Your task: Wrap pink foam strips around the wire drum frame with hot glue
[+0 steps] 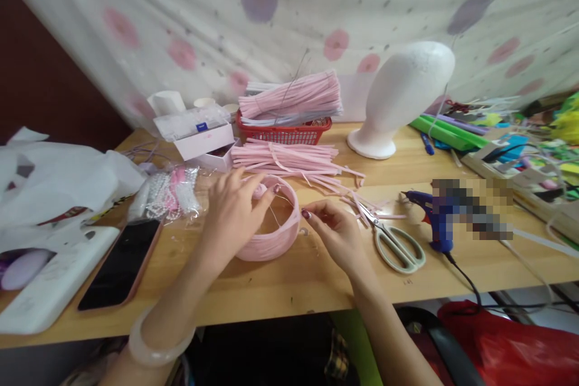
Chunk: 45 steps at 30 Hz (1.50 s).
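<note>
A round pink ring-shaped piece [269, 247], seemingly built from fuzzy stems, stands on the wooden table in front of me. My left hand [233, 211] curls over its left rim, thumb toward the inside. Close to that thumb is a small pink tuft [259, 192], and a thin pale wire or thread [272, 215] loops across the ring's opening. At the right rim, my right hand [335, 230] has thumb and index finger pinched together; what lies between them is too small to make out. Scissors [398, 247] with pale green handles lie right of this hand.
Loose pink stems [284, 158] lie behind the ring, before a red basket [284, 132] holding more bundles. A white foam head [402, 90] stands at back right. A blue glue gun [436, 217] rests at right, a phone [122, 265] and bagged beads [167, 193] at left.
</note>
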Each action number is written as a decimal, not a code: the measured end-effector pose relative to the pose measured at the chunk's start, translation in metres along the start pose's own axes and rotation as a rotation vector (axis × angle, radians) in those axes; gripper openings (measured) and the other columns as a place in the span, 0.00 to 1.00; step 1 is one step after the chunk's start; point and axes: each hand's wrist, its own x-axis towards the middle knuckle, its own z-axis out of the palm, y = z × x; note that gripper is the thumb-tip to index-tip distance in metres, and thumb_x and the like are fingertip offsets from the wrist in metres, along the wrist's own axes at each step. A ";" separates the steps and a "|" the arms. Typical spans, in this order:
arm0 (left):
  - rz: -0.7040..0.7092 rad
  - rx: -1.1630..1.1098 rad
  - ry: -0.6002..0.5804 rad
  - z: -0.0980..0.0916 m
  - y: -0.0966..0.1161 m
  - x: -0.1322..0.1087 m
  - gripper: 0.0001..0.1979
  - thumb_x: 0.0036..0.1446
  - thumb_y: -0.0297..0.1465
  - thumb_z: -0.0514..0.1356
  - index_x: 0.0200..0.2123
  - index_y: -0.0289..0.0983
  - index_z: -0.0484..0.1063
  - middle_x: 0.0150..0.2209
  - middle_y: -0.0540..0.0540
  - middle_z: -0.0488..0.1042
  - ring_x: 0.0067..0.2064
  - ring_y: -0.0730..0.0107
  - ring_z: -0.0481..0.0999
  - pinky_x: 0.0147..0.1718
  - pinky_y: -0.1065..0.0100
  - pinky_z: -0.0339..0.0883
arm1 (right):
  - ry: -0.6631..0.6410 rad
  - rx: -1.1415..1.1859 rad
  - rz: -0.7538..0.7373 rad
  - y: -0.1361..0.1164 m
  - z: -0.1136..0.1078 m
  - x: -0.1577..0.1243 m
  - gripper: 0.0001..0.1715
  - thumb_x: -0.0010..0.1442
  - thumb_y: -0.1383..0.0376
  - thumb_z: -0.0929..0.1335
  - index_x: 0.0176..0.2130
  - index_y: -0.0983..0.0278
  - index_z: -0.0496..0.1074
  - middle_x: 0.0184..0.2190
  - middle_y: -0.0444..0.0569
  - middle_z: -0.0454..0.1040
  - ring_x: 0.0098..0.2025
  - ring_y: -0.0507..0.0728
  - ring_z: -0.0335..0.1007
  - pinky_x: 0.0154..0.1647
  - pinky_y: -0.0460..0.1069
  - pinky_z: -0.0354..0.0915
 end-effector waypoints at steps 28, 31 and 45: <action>0.300 -0.568 -0.481 -0.010 -0.025 0.022 0.17 0.60 0.30 0.56 0.49 0.43 0.80 0.53 0.47 0.81 0.55 0.62 0.77 0.55 0.60 0.68 | -0.137 -0.118 -0.168 -0.008 -0.005 -0.011 0.10 0.60 0.64 0.73 0.35 0.58 0.67 0.32 0.44 0.73 0.37 0.57 0.71 0.44 0.54 0.66; 0.330 -0.607 -0.522 -0.011 -0.028 0.024 0.16 0.61 0.31 0.57 0.50 0.44 0.79 0.54 0.48 0.80 0.56 0.63 0.77 0.52 0.63 0.70 | -0.205 -0.125 -0.138 -0.008 -0.007 -0.009 0.09 0.61 0.62 0.73 0.34 0.58 0.69 0.33 0.46 0.74 0.39 0.58 0.72 0.46 0.56 0.68; 0.319 -0.626 -0.588 -0.010 -0.038 0.027 0.14 0.58 0.31 0.61 0.47 0.47 0.80 0.57 0.50 0.78 0.60 0.62 0.75 0.57 0.63 0.65 | -0.180 -0.258 -0.297 -0.015 -0.010 -0.019 0.05 0.66 0.68 0.69 0.39 0.57 0.74 0.35 0.45 0.78 0.40 0.58 0.74 0.43 0.54 0.68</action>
